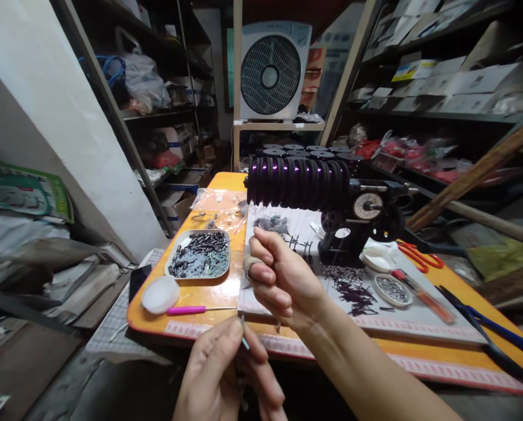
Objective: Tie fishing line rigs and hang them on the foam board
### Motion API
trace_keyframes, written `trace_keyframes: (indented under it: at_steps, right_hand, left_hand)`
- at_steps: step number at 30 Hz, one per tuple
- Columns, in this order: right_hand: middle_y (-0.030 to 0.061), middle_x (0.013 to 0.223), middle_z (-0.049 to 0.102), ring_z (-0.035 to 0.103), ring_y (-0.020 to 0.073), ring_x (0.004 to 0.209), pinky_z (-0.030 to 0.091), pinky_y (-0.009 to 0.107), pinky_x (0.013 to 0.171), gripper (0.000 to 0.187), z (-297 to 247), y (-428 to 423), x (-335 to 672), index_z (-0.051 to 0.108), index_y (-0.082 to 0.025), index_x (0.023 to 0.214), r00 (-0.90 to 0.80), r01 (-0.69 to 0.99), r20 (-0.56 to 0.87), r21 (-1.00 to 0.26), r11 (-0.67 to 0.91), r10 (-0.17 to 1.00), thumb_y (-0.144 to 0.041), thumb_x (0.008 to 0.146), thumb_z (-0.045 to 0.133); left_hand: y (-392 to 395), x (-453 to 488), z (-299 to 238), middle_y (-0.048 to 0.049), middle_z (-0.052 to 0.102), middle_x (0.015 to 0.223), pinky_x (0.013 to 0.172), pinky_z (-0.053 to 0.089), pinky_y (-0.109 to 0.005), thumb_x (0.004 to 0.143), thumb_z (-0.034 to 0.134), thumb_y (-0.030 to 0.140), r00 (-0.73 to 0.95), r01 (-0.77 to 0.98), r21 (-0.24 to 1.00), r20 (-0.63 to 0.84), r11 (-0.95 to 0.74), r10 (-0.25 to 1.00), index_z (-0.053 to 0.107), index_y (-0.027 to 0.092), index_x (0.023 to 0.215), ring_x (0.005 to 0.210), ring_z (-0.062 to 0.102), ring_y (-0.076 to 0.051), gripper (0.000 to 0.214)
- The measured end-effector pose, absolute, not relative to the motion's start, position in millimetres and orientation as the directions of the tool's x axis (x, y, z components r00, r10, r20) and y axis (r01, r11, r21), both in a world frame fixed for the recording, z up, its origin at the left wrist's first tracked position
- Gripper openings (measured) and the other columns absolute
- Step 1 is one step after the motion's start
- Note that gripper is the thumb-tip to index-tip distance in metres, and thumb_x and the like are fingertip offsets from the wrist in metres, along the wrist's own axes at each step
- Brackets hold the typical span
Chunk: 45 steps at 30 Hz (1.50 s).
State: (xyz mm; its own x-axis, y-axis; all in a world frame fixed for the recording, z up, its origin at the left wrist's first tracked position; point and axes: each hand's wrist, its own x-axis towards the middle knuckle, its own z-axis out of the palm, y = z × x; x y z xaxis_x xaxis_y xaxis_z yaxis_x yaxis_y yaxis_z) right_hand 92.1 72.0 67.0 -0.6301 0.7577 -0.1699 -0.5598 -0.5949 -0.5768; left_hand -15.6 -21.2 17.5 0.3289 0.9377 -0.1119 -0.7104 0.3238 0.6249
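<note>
I sit at an orange table (209,292) squeezed between dark metal shelves loaded with boxes and bags, a white box fan (272,70) on a stand at the far end. A pale work mat (419,318) covers the middle of the table, and on it stands a black winding machine (358,216) with a row of black spools (299,182) wound in purple thread. To the left lie a metal tray of small dark parts (199,254), a white round lid (160,294) and a pink-handled tool (186,310); to the right, red scissors (419,256) and a small round dish of beads (392,289). My left hand (226,374) is low at the table's near edge, thumb and forefinger pinched narrowly on a thin needle-like piece (244,340) — too small to name. My right hand (279,280) hovers just above, fingers curled in, a strip of tape around one finger; whether it grips anything I cannot tell. Any thread between my hands is too fine to see, and the loose dark bits on the mat are blurred.
</note>
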Motion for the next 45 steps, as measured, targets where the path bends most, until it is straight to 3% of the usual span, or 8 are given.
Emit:
trace_keyframes:
  at_steps: [8, 14, 17, 21, 28, 35, 39, 45]
  right_hand:
    - [0.0004, 0.054, 0.05, 0.034, 0.0048, 0.028, 0.021, 0.012, 0.026, 0.037, 66.5, 75.1, 114.7, 0.05, -0.013, 0.09, -0.651, -0.318, -0.01, -0.904, -0.285, 0.759, -0.047, 0.093, 0.034]
    - [-0.0013, 0.059, 0.052, 0.038, 0.0048, 0.035, 0.027, 0.014, 0.032, 0.029, 73.0, 72.3, 152.3, 0.051, -0.018, 0.107, -0.168, -0.021, 0.254, -0.967, 0.254, 0.953, -0.041, 0.092, 0.044]
    - [-0.001, 0.06, 0.053, 0.04, 0.0048, 0.04, 0.03, 0.016, 0.037, 0.027, 71.9, 75.8, 153.0, 0.054, -0.019, 0.106, -0.163, 0.184, 0.325, -0.917, 0.353, 0.931, -0.039, 0.092, 0.045]
    - [-0.0009, 0.06, 0.055, 0.048, 0.0071, 0.05, 0.038, 0.019, 0.052, 0.029, 60.6, 95.3, 138.9, 0.052, -0.018, 0.114, -0.199, 0.438, 0.422, -0.769, 0.466, 0.884, -0.036, 0.093, 0.042]
    - [0.0034, 0.062, 0.055, 0.042, 0.0055, 0.04, 0.032, 0.018, 0.041, 0.042, 56.5, 103.9, 135.1, 0.053, -0.011, 0.077, -0.46, 0.434, 0.063, -0.854, 0.287, 0.885, -0.045, 0.093, 0.035]
    - [0.0016, 0.059, 0.052, 0.037, 0.0033, 0.035, 0.024, 0.013, 0.033, 0.04, 81.8, 72.5, 143.2, 0.054, -0.009, 0.087, -0.702, -0.049, 0.029, -0.999, -0.009, 0.711, -0.045, 0.093, 0.039]
    - [0.0029, 0.061, 0.055, 0.038, 0.0041, 0.033, 0.025, 0.012, 0.03, 0.039, 71.7, 66.5, 138.4, 0.046, -0.012, 0.08, -0.73, -0.229, -0.011, -0.939, -0.259, 0.684, -0.048, 0.093, 0.037]
    - [-0.0048, 0.044, 0.035, 0.019, 0.0023, 0.026, 0.011, 0.011, 0.026, 0.041, 55.6, 61.1, 123.2, 0.026, -0.014, 0.067, -0.612, -0.422, -0.191, -0.742, -0.521, 0.768, -0.045, 0.09, 0.042]
  left_hand:
    - [-15.0, -13.7, 6.6, -0.0078, 0.05, 0.048, 0.038, 0.007, -0.011, 0.092, 0.038, 0.037, 0.108, -0.583, 0.77, -0.242, 0.259, 0.964, 0.06, 0.004, 0.093, 0.036, 0.024, 0.0, 0.04]
    - [-10.7, -28.6, -11.9, -0.0139, 0.056, 0.109, 0.042, 0.028, -0.019, 0.09, 0.04, 0.037, -0.054, -0.407, 0.907, -0.14, 0.106, 0.989, 0.026, 0.017, 0.133, 0.055, 0.048, -0.009, 0.049]
    - [-13.1, -30.0, -19.4, -0.0097, 0.048, 0.126, 0.072, 0.044, -0.02, 0.087, 0.049, 0.034, -0.182, -0.314, 0.948, -0.105, 0.043, 0.978, 0.033, 0.017, 0.13, 0.088, 0.054, -0.013, 0.05]
    - [-17.8, -26.6, -28.7, -0.0053, 0.049, 0.125, 0.104, 0.025, -0.02, 0.089, 0.047, 0.034, -0.282, -0.102, 0.995, -0.028, -0.001, 0.959, 0.033, 0.02, 0.131, 0.122, 0.038, -0.013, 0.047]
    - [-16.3, -28.9, -27.0, -0.0023, 0.036, 0.136, 0.108, 0.016, -0.034, 0.092, 0.043, 0.025, -0.285, 0.456, 0.855, 0.404, -0.248, 0.869, 0.038, 0.027, 0.128, 0.129, 0.027, -0.017, 0.037]
    - [5.2, -6.2, 18.5, -0.0052, 0.039, 0.132, 0.103, 0.023, -0.025, 0.093, 0.038, 0.039, 0.096, 0.179, 0.963, 0.187, -0.202, 0.978, 0.038, 0.023, 0.128, 0.122, 0.034, -0.015, 0.039]
    - [0.9, 6.3, 11.2, -0.0042, 0.051, 0.078, 0.08, 0.033, -0.025, 0.094, 0.033, 0.043, 0.246, -0.085, 0.996, 0.057, -0.037, 0.968, 0.051, 0.014, 0.084, 0.078, 0.047, -0.013, 0.036]
    - [-31.8, 13.6, -4.8, -0.0084, 0.05, 0.054, 0.063, 0.042, -0.032, 0.097, 0.015, 0.028, 0.501, -0.817, 0.429, 0.195, 0.386, 0.843, 0.047, 0.008, 0.07, 0.055, 0.056, -0.016, 0.046]
